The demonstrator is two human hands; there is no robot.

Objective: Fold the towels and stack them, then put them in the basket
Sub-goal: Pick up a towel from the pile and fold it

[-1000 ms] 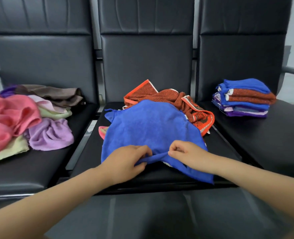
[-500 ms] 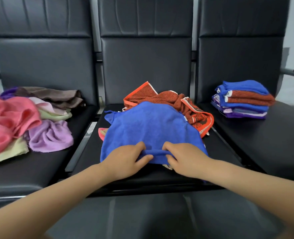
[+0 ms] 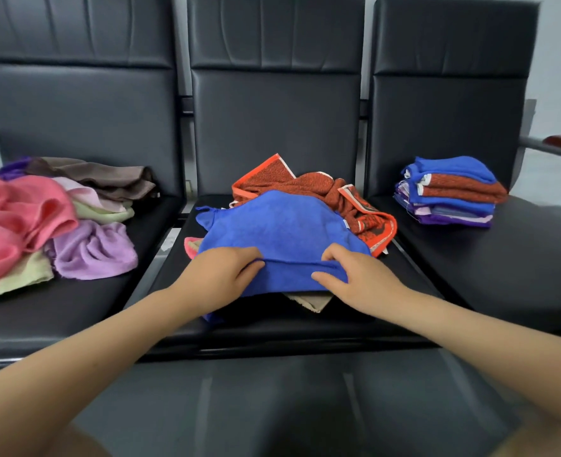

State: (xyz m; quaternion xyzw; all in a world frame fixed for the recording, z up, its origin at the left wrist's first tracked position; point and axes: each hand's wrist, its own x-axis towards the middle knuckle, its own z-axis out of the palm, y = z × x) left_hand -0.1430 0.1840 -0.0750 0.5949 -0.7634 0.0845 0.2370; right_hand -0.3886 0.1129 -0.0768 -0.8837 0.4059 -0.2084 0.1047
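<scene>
Now two hands, left hand [image 3: 221, 278] and right hand [image 3: 354, 278], pinch one blue towel [image 3: 282, 232] with curled fingers.

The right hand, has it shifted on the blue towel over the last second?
Yes. The right hand has slid left along the blue towel, away from the folded stack.

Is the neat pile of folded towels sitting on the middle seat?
No, the neat stack of folded towels sits on the black right-hand seat.
</scene>
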